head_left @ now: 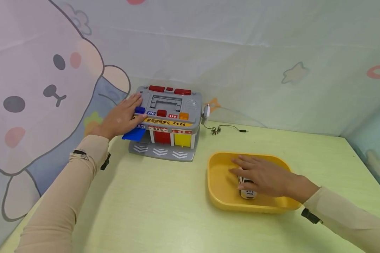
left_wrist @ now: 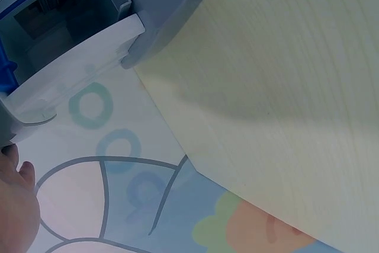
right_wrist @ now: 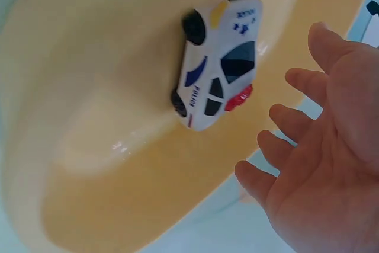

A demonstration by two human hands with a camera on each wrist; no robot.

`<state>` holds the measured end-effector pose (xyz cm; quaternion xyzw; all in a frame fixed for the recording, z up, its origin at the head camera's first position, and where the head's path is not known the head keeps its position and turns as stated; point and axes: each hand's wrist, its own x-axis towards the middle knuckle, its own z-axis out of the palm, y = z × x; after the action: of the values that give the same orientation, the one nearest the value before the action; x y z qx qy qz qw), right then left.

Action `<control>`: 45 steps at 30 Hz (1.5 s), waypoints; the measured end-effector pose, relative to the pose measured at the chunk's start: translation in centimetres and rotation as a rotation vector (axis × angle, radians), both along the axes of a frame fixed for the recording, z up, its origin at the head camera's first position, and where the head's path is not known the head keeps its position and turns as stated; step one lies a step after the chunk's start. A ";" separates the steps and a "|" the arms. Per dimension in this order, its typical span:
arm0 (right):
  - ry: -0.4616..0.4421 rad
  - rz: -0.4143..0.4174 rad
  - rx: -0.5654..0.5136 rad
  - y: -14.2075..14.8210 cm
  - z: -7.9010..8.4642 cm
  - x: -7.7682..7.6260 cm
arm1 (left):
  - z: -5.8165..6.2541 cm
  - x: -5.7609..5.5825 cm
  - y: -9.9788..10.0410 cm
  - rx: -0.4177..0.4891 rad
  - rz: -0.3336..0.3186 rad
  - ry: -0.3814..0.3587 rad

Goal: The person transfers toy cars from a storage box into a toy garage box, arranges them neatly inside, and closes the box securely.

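Note:
A grey toy emergency station [head_left: 194, 105] stands at the back of the table. My left hand [head_left: 121, 117] rests on its top left edge, the fingers extended over the roof. Below that hand a blue garage door [head_left: 134, 134] is swung up, and the left wrist view shows the hollow bay [left_wrist: 65, 28] behind it. A white toy police car [right_wrist: 228, 57] sits in a yellow plastic basin [head_left: 217, 179]. Over the car hovers my right hand [head_left: 269, 177], fingers spread; the right wrist view shows a gap between fingers and car.
Red [head_left: 162, 137] and yellow [head_left: 182, 140] garage doors on the station are down. A thin black cable [head_left: 223, 127] lies on the table right of it. Behind the table hangs a printed cloth [head_left: 240, 63] with a cartoon bear.

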<state>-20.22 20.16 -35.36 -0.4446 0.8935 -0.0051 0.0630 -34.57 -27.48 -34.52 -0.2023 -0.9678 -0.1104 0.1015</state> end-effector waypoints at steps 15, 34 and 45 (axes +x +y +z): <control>-0.020 -0.010 0.048 0.9 -1.0 0.2 | -0.1 0.0 0.0 -0.003 -0.003 0.000; 0.012 0.019 0.073 1.2 -1.9 0.0 | -0.1 -0.2 0.1 0.009 -0.004 -0.003; -0.018 0.010 0.075 1.2 -2.1 -0.3 | -0.2 -0.2 -0.2 0.016 -0.002 0.001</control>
<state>-20.55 21.32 -37.43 -0.4465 0.8901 0.0247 0.0875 -34.73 -27.65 -34.71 -0.2026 -0.9666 -0.1182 0.1036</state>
